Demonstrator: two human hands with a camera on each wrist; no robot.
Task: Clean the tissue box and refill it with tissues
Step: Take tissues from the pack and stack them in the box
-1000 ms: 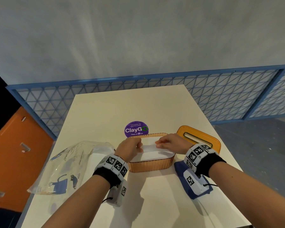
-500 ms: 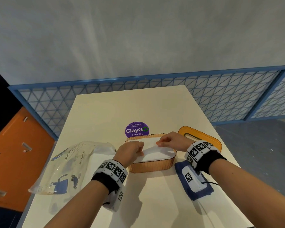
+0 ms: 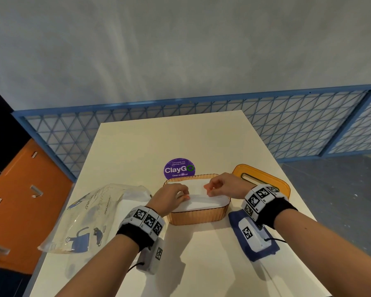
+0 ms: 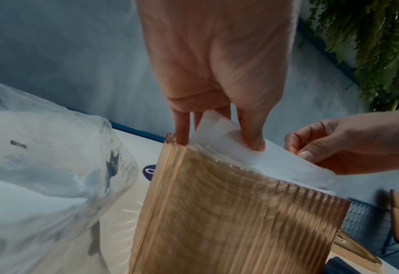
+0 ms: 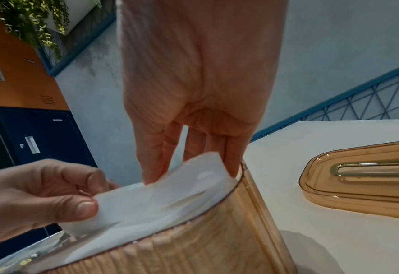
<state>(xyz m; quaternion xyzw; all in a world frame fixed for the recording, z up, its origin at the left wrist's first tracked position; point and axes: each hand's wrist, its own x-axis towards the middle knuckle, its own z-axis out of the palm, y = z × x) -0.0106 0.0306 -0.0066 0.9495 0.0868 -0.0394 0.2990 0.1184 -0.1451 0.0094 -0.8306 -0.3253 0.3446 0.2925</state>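
On the table [image 3: 201,264], I see my left hand [image 3: 171,198] and right hand [image 3: 223,186] each pinching the top tissue [image 3: 198,197] (thin, soft, easily torn) at its folded edge. It lies on the stack inside one amber tissue box [image 3: 198,216]. Beyond: one lid [image 3: 263,179], one sticker [image 3: 179,169].

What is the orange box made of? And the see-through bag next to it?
The tissue box looks like clear amber plastic: ribbed walls, glossy, and you can see through it. Its lid looks the same. The bag seems to be thin, soft plastic film, since it crinkles and shines.
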